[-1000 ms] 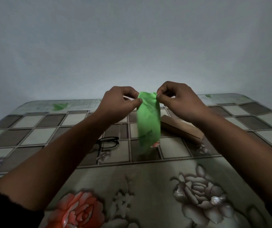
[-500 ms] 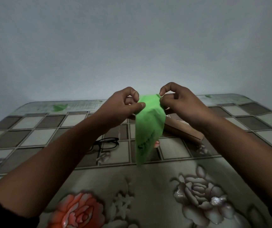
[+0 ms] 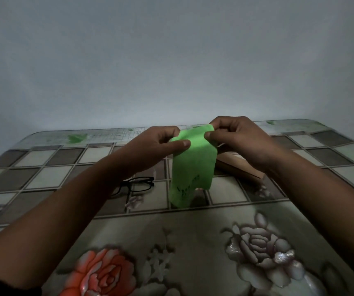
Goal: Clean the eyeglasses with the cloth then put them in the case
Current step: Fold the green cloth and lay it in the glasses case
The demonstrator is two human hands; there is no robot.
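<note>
While both hands pinch the cloth [image 3: 193,165], the case [image 3: 239,165] lies shut

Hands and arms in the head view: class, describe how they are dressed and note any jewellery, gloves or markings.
Both the left hand and right hand are bare, with no gloves, rings or watch visible. The forearms are uncovered; a dark sleeve edge shows at the lower left corner. Fingernails are short and unpainted.

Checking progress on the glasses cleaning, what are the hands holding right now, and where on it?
Both hands hold the green cloth by its top edge: left hand and right hand each pinch an upper corner.
</note>
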